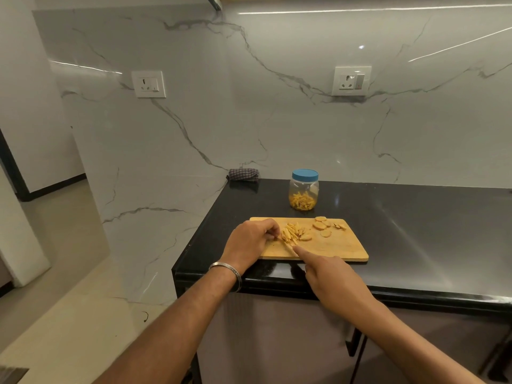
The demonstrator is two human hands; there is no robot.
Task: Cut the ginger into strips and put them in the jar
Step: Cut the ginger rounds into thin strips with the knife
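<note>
A wooden cutting board [332,249] lies at the front edge of the black counter. On it is a pile of ginger strips [295,232], with a few round ginger slices [321,225] further right. My left hand [250,241] pinches a ginger piece at the left end of the pile. My right hand [329,281] grips a knife [289,246], index finger stretched along the blade's back. The blade is thin and hard to make out, and it meets the pile's left end. Behind the board stands a clear plastic jar [304,189] with ginger strips inside and its blue lid on.
The black counter [415,231] runs to the right along the marble wall. A folded checked cloth [243,174] lies in the back left corner. The counter's left end [194,245] drops to the floor. Two wall sockets sit above.
</note>
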